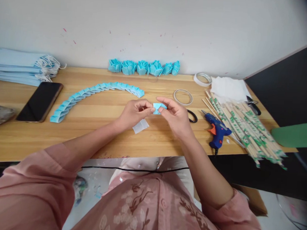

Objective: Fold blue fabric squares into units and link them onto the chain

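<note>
A small folded light-blue piece [157, 106], of paper or thin cloth, is held up just above the table between both hands. My left hand [134, 114] pinches its left end between thumb and fingers. On its other end, my right hand [178, 118] presses with the thumb, the fingers curving behind it. Beneath the left hand lies a small whitish sheet [140, 126]. A long arc of overlapping folded blue pieces [96, 88] curves across the table to the left. A black ring-shaped handle [193, 116] shows beside my right hand, the rest hidden.
Several blue fabric roses [142, 67] line the wall. At left are blue face masks [17, 66] and a phone [39, 101]. On the right are tape rolls [203, 79], a blue glue gun [218, 131], wrapped chopsticks [244, 129] and a green object [295, 134].
</note>
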